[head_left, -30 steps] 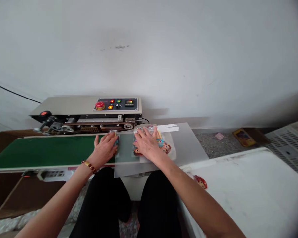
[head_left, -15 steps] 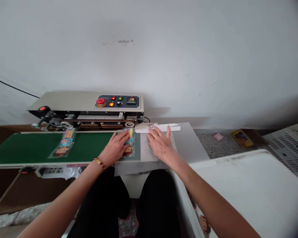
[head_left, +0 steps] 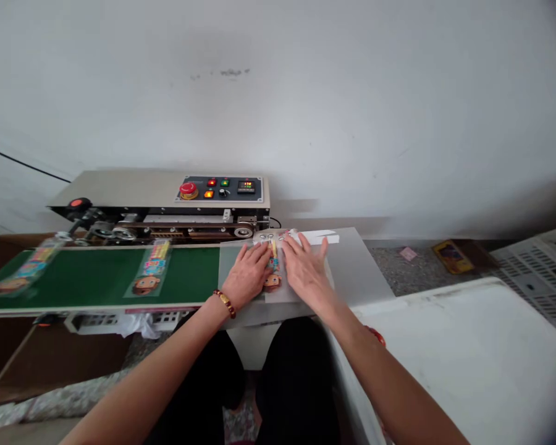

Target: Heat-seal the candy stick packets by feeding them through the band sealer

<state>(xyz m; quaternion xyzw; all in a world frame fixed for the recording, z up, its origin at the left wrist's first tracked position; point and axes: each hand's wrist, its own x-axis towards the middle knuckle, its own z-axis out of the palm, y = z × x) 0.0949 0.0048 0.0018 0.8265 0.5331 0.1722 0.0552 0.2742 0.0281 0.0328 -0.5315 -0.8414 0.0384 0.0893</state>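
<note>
A clear packet (head_left: 273,281) printed with a cartoon face and coloured lettering lies flat between my hands, on the sheet-covered platform at the belt's right end. My left hand (head_left: 247,275) rests on its left side, fingers stretched out and partly covering it. On its right lies my right hand (head_left: 306,266), fingers extended and thumb apart, near a white strip (head_left: 322,237). Neither hand is closed round anything. A similar packet (head_left: 147,283) lies on the green belt (head_left: 99,272), and another packet (head_left: 28,269), blurred, is at the belt's left end.
Behind the belt stands a sealing machine (head_left: 139,188) with a red stop button (head_left: 188,190) and lit controls. A white surface (head_left: 463,346) lies to the right. Brown cardboard (head_left: 60,364) is below left; a pale crate (head_left: 537,284) stands far right.
The packet formerly under my left hand is now free on the belt, further left. The other belt packet has also moved left. My left hand has shifted right, beside my right hand.
</note>
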